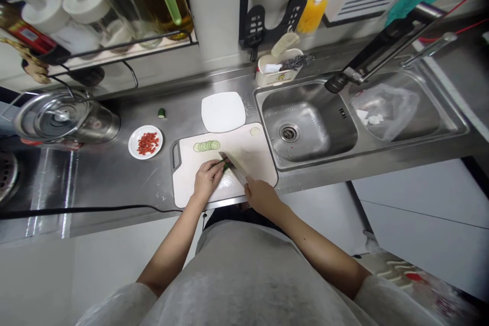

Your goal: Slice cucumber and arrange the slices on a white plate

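Observation:
A white cutting board (252,155) lies on the steel counter in front of me. My left hand (207,178) is curled over a green cucumber piece (226,165), holding it down on the board. My right hand (260,194) grips the handle of a knife (234,167), whose blade rests against the cucumber beside my left fingers. A row of cut cucumber slices (207,145) lies at the board's far side, and one loose slice (254,131) sits near its far right corner.
An empty white plate (223,111) lies behind the board. A small dish of red berries (145,142) and a cucumber end (162,112) sit to the left, by a steel pot (63,119). A double sink (305,127) with a faucet (378,51) lies to the right. A black cable (84,210) runs along the counter edge.

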Demonstrator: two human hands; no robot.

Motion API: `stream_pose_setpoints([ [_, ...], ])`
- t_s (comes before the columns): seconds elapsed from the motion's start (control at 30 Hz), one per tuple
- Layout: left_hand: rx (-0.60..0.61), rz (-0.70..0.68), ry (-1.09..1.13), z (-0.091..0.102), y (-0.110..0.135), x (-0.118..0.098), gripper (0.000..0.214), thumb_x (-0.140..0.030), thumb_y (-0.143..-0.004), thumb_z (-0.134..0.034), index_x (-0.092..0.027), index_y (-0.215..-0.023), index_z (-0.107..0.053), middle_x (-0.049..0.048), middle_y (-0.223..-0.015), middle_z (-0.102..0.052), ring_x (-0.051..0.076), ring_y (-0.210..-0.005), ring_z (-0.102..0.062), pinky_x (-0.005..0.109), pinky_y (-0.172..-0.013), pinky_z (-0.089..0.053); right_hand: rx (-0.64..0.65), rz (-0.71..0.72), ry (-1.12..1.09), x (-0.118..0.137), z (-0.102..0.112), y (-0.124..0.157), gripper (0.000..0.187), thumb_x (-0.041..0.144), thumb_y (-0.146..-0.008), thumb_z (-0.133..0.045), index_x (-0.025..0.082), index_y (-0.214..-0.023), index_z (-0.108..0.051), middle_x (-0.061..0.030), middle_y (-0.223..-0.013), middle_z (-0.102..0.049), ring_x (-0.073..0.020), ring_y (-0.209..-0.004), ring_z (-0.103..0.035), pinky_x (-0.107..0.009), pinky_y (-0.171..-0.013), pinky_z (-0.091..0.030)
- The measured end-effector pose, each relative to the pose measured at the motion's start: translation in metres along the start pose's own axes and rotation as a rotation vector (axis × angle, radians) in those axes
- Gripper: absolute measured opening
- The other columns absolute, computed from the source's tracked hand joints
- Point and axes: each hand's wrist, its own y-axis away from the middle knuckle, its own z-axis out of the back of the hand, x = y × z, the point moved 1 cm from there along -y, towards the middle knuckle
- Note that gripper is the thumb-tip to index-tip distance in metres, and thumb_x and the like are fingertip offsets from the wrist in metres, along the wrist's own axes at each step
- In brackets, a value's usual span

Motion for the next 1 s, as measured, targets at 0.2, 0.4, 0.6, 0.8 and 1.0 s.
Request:
stream_pose_setpoints([
  [0.2, 0.005, 0.008, 0.007, 0.000, 0.000, -0.002, 0.024, -0.030, -0.091, -0.052, -0.025, -0.105, -0.071, 0.0063, -0.106, -0.067, 0.018, -0.099, -0.062, 0.036, -0.089, -0.054, 0.035, 0.013, -0.002, -0.001, -0.001, -0.005, 0.028, 0.022, -0.097, -0.031, 0.013, -0.113, -0.053, -0.0133, -0.093, -0.068, -0.0230, -0.088, -0.065, -0.028, -0.070, -0.042],
  [0.4, 0.017, 0.023, 0.017, 0.000, -0.001, -0.003, 0.024, -0.030, -0.091, -0.052, -0.024, -0.106, -0.071, 0.0063, -0.107, -0.067, 0.018, -0.101, -0.061, 0.036, -0.091, -0.052, 0.079, 0.001, 0.001, 0.001, 0.006, -0.002, 0.028, 0.020, -0.096, -0.034, 0.011, -0.112, -0.054, -0.0152, -0.096, -0.068, -0.0242, -0.091, -0.065, -0.029, -0.072, -0.042],
  [0.6, 0.019, 0.009, 0.005, 0.001, -0.003, -0.003, 0.023, -0.028, -0.091, -0.053, -0.023, -0.104, -0.071, 0.0061, -0.106, -0.067, 0.018, -0.099, -0.062, 0.035, -0.090, -0.052, 0.106, 0.015, -0.022, 0.000, 0.010, -0.002, 0.030, 0.020, -0.095, -0.033, 0.010, -0.112, -0.056, -0.0156, -0.096, -0.068, -0.0243, -0.092, -0.064, -0.029, -0.073, -0.041],
  [0.8, 0.026, 0.005, 0.009, 0.000, -0.003, -0.001, 0.024, -0.029, -0.092, -0.052, -0.023, -0.104, -0.071, 0.0062, -0.105, -0.068, 0.018, -0.099, -0.062, 0.036, -0.090, -0.052, 0.093, 0.038, -0.014, 0.000, 0.008, -0.004, 0.028, 0.020, -0.095, -0.033, 0.011, -0.109, -0.056, -0.0145, -0.096, -0.068, -0.0243, -0.091, -0.064, -0.029, -0.072, -0.041],
  [1.0, 0.036, 0.002, 0.013, 0.000, -0.004, 0.001, 0.025, -0.030, -0.092, -0.050, -0.024, -0.106, -0.070, 0.0068, -0.106, -0.068, 0.019, -0.099, -0.062, 0.037, -0.090, -0.053, 0.073, 0.053, -0.016, -0.005, 0.002, -0.007, 0.027, 0.018, -0.094, -0.035, 0.011, -0.106, -0.058, -0.0139, -0.095, -0.068, -0.0237, -0.091, -0.064, -0.028, -0.073, -0.041],
])
